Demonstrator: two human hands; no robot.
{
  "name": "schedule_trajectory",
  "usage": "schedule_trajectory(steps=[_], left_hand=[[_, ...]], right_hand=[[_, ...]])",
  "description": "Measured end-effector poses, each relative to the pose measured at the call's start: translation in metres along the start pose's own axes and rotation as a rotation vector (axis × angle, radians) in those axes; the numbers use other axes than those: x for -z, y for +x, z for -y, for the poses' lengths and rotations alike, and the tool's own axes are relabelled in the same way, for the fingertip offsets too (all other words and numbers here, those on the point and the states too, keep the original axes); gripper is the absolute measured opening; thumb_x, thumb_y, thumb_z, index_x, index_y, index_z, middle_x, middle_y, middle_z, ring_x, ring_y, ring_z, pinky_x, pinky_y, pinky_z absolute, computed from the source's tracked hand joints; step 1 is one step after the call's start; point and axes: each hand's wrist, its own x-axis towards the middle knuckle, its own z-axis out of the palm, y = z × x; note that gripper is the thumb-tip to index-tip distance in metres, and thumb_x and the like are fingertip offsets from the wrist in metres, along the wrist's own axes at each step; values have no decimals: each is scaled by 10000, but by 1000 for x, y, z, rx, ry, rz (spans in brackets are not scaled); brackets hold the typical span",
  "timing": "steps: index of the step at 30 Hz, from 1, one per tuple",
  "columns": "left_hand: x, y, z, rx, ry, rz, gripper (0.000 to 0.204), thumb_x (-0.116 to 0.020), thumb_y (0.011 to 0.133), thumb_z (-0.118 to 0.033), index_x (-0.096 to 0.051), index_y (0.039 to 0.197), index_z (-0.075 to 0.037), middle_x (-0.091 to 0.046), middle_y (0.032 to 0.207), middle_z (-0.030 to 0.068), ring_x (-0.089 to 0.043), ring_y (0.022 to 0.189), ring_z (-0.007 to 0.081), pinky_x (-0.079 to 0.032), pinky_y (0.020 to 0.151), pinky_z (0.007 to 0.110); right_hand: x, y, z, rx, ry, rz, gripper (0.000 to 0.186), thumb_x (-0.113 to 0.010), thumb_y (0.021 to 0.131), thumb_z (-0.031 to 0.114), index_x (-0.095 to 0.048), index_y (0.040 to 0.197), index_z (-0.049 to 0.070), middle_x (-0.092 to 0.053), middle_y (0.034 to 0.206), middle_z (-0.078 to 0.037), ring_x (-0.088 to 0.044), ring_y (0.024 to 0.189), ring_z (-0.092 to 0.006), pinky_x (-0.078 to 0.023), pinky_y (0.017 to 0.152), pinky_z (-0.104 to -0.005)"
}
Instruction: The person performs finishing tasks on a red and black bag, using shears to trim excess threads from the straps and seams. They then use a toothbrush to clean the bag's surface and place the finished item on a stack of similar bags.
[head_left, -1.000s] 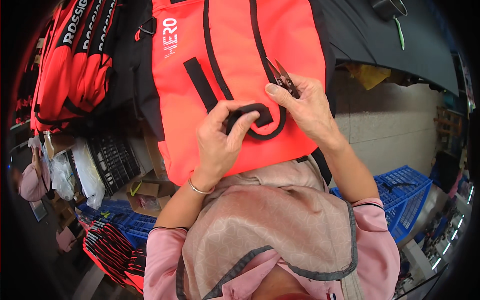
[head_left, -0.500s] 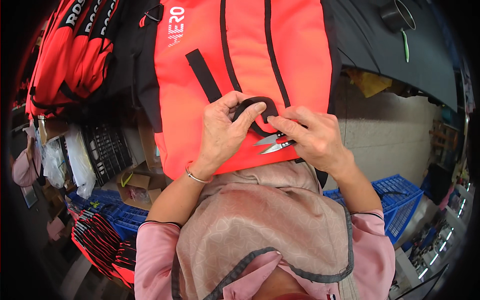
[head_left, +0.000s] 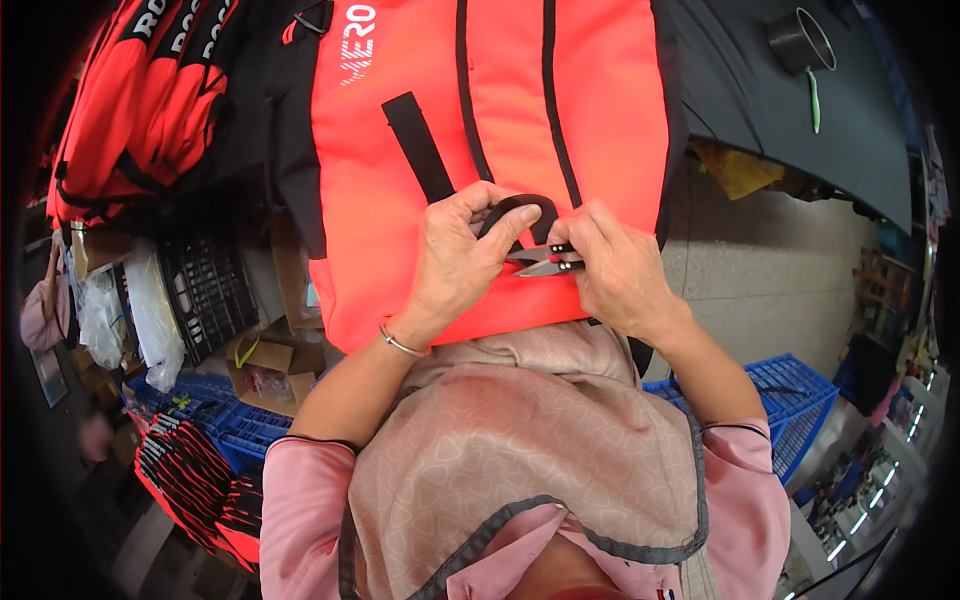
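Observation:
A bright orange backpack (head_left: pixel 420 130) with black trim lies in front of me on a dark table. My left hand (head_left: pixel 455 260) pinches a curved black strap (head_left: pixel 525 207) on the bag's lower part and holds it up. My right hand (head_left: pixel 620 270) grips small metal thread snips (head_left: pixel 540 262), whose blades point left, right at the strap by my left fingers. A straight black strap (head_left: pixel 420 150) runs diagonally up the bag above my left hand.
More orange and black backpacks (head_left: pixel 130 110) are stacked at the far left. Below them are a black crate (head_left: pixel 205 290), cardboard boxes (head_left: pixel 265 365), blue crates (head_left: pixel 790 400) and a pile of folded bags (head_left: pixel 190 470). A metal cup (head_left: pixel 800 40) stands on the dark table.
The snips were beside the bag's right edge and have come down and left to the strap. My left hand has kept hold of the black strap as the bag shifted in view.

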Motion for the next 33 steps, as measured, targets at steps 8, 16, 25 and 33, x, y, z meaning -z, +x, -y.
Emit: schedule_trajectory(steps=[8,16,25,33], left_hand=[[6,10,18,-11,76,-38,119,-756,901,-119,-688,886,-23,-619,717,-46,-483,597,-7,-368,505,184],[7,9,11,4,19,-9,122,-748,909,-124,-687,898,-19,-644,738,-31,-505,593,-5,-380,486,166],[9,12,16,8,15,-1,137,-743,911,-121,-681,914,1,-657,748,-6,-534,606,5,-442,503,169],[8,11,14,-12,24,-25,121,-749,905,-124,-696,905,-15,-614,698,-43,-464,560,-11,-341,473,175]], right_hand=[[-1,-13,1,-48,154,-15,266,-684,777,-22,-589,1016,46,-567,892,-95,-628,683,-288,-496,562,-384],[18,-2,-8,7,182,-150,192,-708,760,-53,-704,938,20,-643,904,-80,-670,695,-221,-541,576,-323],[15,10,-5,334,-206,116,291,-672,776,59,-681,1065,26,-619,947,-63,-649,668,-175,-506,517,-307],[3,19,-9,389,-273,34,191,-642,798,85,-597,979,43,-553,904,-38,-605,593,-126,-458,459,-290]])
